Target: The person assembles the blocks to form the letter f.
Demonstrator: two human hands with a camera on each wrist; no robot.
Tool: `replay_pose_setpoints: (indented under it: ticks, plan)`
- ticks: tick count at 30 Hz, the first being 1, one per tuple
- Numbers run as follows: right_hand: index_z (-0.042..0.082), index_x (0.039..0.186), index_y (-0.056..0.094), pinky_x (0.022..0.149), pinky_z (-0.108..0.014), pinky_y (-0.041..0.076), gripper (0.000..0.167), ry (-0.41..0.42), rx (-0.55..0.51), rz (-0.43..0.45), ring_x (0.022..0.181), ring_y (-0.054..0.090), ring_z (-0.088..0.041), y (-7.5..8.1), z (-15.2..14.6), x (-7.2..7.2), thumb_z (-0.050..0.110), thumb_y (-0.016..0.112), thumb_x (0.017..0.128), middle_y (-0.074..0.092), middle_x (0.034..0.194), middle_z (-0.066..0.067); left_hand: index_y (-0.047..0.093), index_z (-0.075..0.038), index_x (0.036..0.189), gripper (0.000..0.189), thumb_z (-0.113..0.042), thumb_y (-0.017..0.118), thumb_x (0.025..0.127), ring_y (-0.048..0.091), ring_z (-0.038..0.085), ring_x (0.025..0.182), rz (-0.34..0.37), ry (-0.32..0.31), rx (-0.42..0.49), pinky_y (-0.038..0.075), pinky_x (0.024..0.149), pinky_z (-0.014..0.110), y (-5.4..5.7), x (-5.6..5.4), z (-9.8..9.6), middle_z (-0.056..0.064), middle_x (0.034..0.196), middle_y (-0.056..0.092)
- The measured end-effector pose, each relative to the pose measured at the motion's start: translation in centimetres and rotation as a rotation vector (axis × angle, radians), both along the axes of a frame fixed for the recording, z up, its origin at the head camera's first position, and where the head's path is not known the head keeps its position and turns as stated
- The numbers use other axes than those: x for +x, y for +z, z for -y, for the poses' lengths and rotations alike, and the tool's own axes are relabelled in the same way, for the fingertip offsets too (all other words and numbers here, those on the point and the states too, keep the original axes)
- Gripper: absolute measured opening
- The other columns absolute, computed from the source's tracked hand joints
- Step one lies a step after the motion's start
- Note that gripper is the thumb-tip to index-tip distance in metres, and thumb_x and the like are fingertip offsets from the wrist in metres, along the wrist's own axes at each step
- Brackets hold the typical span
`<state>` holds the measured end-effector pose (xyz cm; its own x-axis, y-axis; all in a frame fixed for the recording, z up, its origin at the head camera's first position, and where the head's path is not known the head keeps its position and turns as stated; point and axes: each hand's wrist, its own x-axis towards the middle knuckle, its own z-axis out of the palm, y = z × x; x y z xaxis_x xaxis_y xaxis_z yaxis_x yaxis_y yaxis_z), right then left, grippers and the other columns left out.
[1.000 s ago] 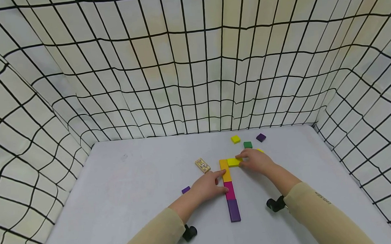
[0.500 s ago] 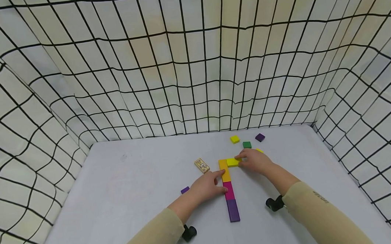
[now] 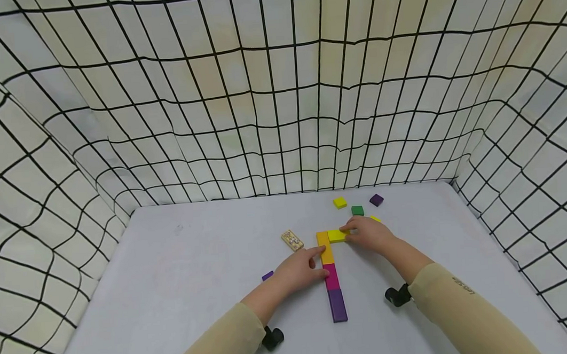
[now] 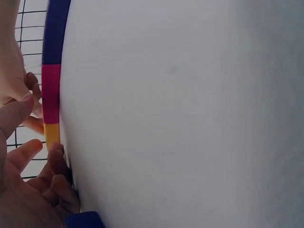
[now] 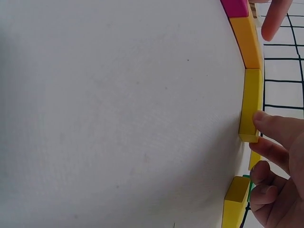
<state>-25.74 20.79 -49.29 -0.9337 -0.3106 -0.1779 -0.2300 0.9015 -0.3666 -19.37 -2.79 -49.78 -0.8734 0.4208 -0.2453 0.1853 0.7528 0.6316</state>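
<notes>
Yellow block [image 3: 336, 236]: flat on the white surface [image 3: 174, 289], one end against the far end of the orange block [image 3: 328, 256] and set crosswise to it. Right hand [image 3: 370, 234]: grip closed around the yellow block's free end, thumb on one side, finger on the other. Pink block [image 3: 332, 277] and purple block [image 3: 338, 305] continue the row from the orange block toward the person, ends touching. Left hand [image 3: 295, 271]: grip loose, grasping nothing; index fingertip at the orange block, thumb tip at the pink one. Patterned tile [image 3: 292, 240] just beyond the left hand; small purple piece [image 3: 268, 275] partly hidden behind it. Beyond the right hand: green block [image 3: 357, 210], small yellow block [image 3: 340, 203], dark purple block [image 3: 376, 200]; another yellow piece [image 3: 375, 218], mostly covered by the hand. Tan sleeves [image 3: 468, 306] on both arms; black net [image 3: 298, 117] over pale walls around the surface.
</notes>
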Motion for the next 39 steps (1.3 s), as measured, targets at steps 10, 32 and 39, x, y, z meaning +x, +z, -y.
replay_pose_setpoints:
  ticks: [10, 32, 39]
  plan:
    - [0.016, 0.124, 0.071, 0.099, -0.044, 0.046, 0.031, -0.014, -0.01, 0.008, 0.115, 0.059, -0.025, -0.1, 0.0, -0.1, 0.023, 0.069, 0.094, 0.066, 0.121, -0.004, 0.057, -0.027, 0.14, 0.05, -0.041, 0.067, 0.094, 0.055, 0.015, 0.082, -0.025, 0.034, 0.036, 0.048, 0.075, 0.033, 1.3, -0.8, 2.5, -0.006, 0.097, 0.062]
    - [0.014, 0.123, 0.071, 0.099, -0.045, 0.046, 0.03, -0.014, -0.042, 0.011, 0.114, 0.059, -0.026, 0.0, -0.3, 0.1, 0.02, 0.069, 0.094, 0.065, 0.121, -0.004, 0.063, -0.025, 0.135, 0.044, -0.031, 0.071, 0.093, 0.056, 0.027, 0.122, -0.183, -0.029, -0.058, 0.042, 0.104, 0.045, 2.9, -4.6, 6.4, 0.003, 0.137, 0.057]
    - [0.014, 0.123, 0.072, 0.098, -0.045, 0.046, 0.03, -0.011, -0.053, 0.006, 0.113, 0.059, -0.026, -0.2, -0.3, 0.0, 0.019, 0.069, 0.094, 0.065, 0.12, -0.004, 0.064, -0.023, 0.134, 0.04, -0.028, 0.069, 0.094, 0.047, 0.027, 0.134, -0.202, -0.098, -0.13, 0.034, 0.111, 0.045, 2.4, -6.1, 6.5, 0.002, 0.145, 0.052]
